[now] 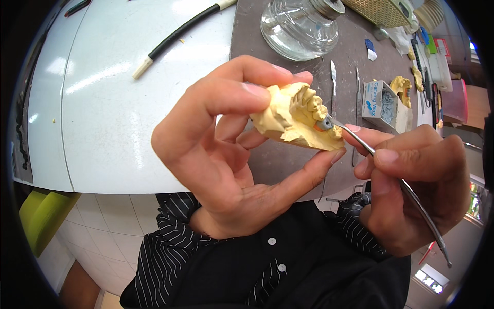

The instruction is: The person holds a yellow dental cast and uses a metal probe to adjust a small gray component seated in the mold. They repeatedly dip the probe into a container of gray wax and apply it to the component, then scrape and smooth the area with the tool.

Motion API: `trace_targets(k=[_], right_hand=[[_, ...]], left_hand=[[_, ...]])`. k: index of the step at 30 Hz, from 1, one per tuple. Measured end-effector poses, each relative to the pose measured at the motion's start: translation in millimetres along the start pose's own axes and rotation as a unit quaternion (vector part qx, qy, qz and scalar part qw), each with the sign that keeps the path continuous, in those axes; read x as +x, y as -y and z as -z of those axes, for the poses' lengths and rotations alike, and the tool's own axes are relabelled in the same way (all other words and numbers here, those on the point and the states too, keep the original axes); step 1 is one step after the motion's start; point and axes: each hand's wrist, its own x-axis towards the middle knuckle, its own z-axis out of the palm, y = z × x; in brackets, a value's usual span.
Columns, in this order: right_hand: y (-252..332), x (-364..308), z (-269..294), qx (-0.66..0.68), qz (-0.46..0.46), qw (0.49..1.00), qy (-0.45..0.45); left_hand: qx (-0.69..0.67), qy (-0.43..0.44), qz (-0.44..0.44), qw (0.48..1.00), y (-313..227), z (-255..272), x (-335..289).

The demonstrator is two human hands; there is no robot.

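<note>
My left hand (221, 129) grips a yellow plaster dental model (283, 121) between thumb and fingers, holding it up above the table. A row of moulded teeth runs along the model, and a small grey wax piece (325, 123) sits among them. In a pinch, my right hand (411, 175) holds a thin metal wax carver (406, 188). The carver's upper tip meets the grey wax, while its other end points down to the lower right. Whether the tip presses in or only rests there, I cannot tell.
A glass spirit lamp (301, 31) stands on the grey mat (247, 31). Beyond my hands lie a small knife (333, 77), another slim tool (358, 92), an open wax box (381, 105) and another dental model (401, 87). A black tube (180, 38) crosses the white table (113, 103).
</note>
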Motion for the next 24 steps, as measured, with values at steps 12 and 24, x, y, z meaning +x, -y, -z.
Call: trace_targets(k=[12,24], right_hand=[[-0.5,-5.6,-5.3,-0.014,-0.004,0.999,-0.033],[-2.2,2.2,7.8,0.002,0.009,1.000,0.028]], left_hand=[[-0.004,0.003,-0.008,1.000,2.4,5.4,-2.5],[-0.001,0.006,-0.004,1.000,0.4,2.9,-0.3]])
